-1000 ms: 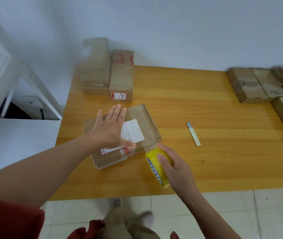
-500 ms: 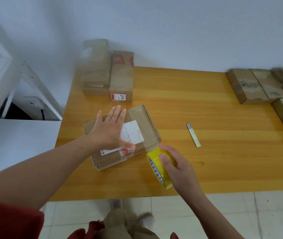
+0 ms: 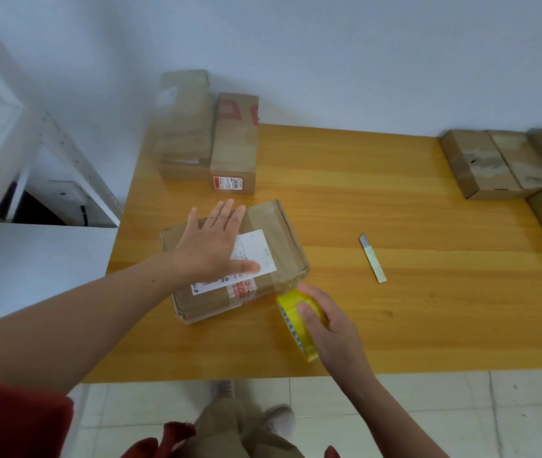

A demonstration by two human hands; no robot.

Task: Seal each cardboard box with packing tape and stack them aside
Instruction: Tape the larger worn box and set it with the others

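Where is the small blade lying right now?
In the head view the blade lies on the table, right of the box under the left hand, left of the boxes at the right edge.

The wooden table (image 3: pixel 395 200) bears a labelled box (image 3: pixel 284 241), other boxes (image 3: pixel 234 150), and seemingly a blade (image 3: pixel 372 257).

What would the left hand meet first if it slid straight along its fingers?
Likely the red-printed box beyond the left hand, across a strip of table; depth is unclear.
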